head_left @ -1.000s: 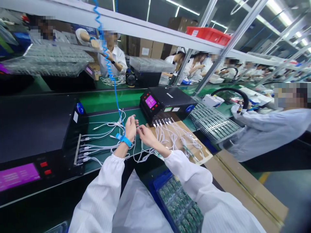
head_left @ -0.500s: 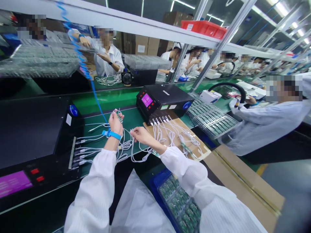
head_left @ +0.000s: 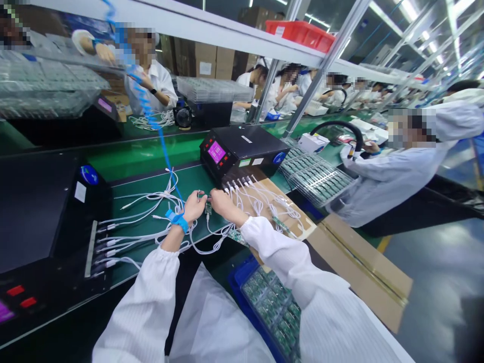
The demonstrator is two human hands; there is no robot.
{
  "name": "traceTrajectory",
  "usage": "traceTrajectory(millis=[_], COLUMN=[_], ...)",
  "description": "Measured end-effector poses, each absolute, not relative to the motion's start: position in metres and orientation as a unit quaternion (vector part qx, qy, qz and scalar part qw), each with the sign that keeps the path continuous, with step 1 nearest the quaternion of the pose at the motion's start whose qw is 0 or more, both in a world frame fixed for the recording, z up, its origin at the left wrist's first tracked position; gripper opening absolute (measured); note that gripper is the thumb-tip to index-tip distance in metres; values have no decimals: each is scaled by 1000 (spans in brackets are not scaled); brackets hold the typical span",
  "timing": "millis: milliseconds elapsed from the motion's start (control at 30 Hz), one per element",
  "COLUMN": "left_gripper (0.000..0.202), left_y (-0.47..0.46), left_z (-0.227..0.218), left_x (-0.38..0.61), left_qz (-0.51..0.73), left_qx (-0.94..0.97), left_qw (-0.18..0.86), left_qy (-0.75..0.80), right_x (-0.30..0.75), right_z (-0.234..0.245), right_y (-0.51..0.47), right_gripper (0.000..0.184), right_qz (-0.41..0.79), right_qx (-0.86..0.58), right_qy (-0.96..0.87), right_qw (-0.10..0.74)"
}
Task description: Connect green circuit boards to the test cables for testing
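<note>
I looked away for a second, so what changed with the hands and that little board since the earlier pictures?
The left hand came back down from its raised position to the right hand, and both now pinch the small circuit board between them over the green mat. The white cables and black tester box stayed put.

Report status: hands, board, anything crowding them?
Left hand and right hand pinch small circuit board together. White cables tangled around both hands.

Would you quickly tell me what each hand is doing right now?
Left hand: closed on the small circuit board.
Right hand: pinching the same board; what else it holds cannot be told.
</note>
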State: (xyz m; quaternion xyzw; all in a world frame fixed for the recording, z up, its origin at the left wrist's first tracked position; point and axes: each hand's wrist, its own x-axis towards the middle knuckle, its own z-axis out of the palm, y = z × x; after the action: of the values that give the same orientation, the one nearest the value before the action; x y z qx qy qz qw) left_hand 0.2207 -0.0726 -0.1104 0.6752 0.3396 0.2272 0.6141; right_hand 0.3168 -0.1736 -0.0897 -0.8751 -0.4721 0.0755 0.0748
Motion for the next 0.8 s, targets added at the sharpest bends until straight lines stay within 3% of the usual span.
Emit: traceTrajectory(millis=[400,800], left_gripper=[31,21], left_y=[-75,-70], left_z=[-126,-120], left_x=[241,237], left_qz=[200,198], left_qx=[794,831], left_qw=[475,403], left_qy=[323,328], right_x=[315,312], right_z=[-86,-98], right_y=[-176,-173], right_gripper=[26,30], right_qz=[117,120], right_qx=[-883,-876], right_qy=[-436,-440], right_qw=[132,154])
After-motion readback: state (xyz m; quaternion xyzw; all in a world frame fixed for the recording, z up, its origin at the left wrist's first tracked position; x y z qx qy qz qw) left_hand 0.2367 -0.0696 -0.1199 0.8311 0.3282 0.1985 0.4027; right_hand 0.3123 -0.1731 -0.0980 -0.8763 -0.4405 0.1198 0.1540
